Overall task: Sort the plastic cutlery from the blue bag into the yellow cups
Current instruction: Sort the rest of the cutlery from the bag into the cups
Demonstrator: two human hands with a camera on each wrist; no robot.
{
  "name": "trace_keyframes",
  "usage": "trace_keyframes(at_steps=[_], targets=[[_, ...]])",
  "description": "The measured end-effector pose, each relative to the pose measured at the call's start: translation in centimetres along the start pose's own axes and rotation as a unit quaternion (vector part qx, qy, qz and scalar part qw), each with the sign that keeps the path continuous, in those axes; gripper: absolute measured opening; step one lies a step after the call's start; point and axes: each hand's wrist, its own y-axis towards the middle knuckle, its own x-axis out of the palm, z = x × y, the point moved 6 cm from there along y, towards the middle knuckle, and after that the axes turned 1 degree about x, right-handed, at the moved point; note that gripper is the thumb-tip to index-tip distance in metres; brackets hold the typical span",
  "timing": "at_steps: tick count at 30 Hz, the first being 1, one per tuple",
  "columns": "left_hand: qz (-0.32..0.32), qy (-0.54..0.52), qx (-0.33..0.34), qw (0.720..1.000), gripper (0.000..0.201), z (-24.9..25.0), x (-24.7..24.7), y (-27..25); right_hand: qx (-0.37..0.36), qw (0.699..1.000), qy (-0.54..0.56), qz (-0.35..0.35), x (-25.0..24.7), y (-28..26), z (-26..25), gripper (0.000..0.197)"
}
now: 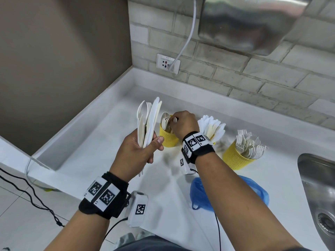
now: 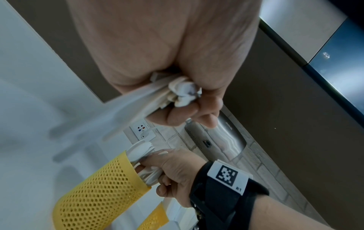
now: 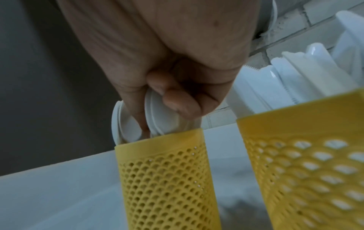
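Note:
My left hand (image 1: 141, 149) grips an upright bundle of white plastic cutlery (image 1: 149, 122), a mix of spoons, forks and knives, just left of the spoon cup (image 1: 168, 137). My right hand (image 1: 183, 124) hovers over this yellow mesh cup and pinches white spoons (image 3: 157, 118) at its rim (image 3: 159, 140). The handle ends of the bundle (image 2: 183, 93) show in the left hand (image 2: 173, 99). A second yellow cup (image 1: 213, 136) holds knives and a third (image 1: 235, 158) holds forks. The blue bag (image 1: 201, 194) lies crumpled on the counter under my right forearm.
A steel sink (image 1: 319, 192) is set into the white counter (image 1: 90, 160) at the right. A wall socket (image 1: 168, 63) with a white cable and a steel hand dryer (image 1: 250, 24) hang on the brick wall behind. Black cables run over the floor at the left.

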Motion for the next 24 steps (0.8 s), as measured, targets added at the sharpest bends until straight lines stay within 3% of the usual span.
trace_keyframes(at_steps=[3, 7, 19, 24], targets=[[-0.001, 0.000, 0.001, 1.000, 0.023, 0.08, 0.06, -0.04, -0.009, 1.000, 0.011, 0.002, 0.03, -0.28, 0.00, 0.023], [-0.003, 0.000, 0.002, 1.000, 0.023, 0.17, 0.17, -0.08, -0.025, 1.000, -0.005, 0.009, 0.07, -0.18, -0.15, 0.014], [-0.004, 0.001, 0.012, 1.000, 0.023, 0.42, 0.39, -0.26, -0.049, 0.997, -0.048, 0.040, -0.41, -0.55, -0.26, 0.022], [-0.003, -0.003, 0.010, 1.000, 0.022, 0.43, 0.47, -0.38, -0.038, 0.999, 0.013, 0.020, -0.64, -0.55, -0.07, 0.029]])
